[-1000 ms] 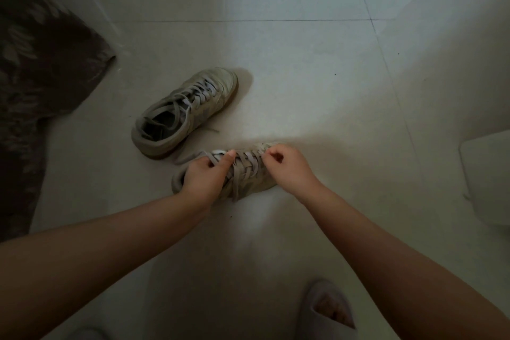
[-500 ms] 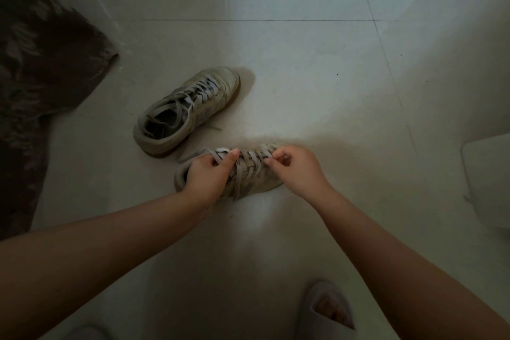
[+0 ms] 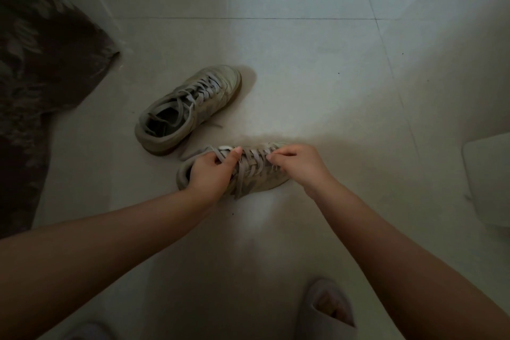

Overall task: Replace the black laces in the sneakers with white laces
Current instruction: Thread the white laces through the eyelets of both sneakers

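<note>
The pale tiled floor carries 2 sneakers: the far sneaker lies with its toe pointing up and right, and the near sneaker sits just beside its heel, toe to the right. A dark patterned cloth covers the floor's left edge. A slippered foot stands at the bottom, and a pale object rests at the right edge.

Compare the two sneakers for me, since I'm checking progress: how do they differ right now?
The near sneaker is being handled: the left hand and right hand pinch its laces; the far sneaker lies untouched. The near sneaker points right, the far one up-right. Both sit on the tiled floor, laced with pale laces.
</note>
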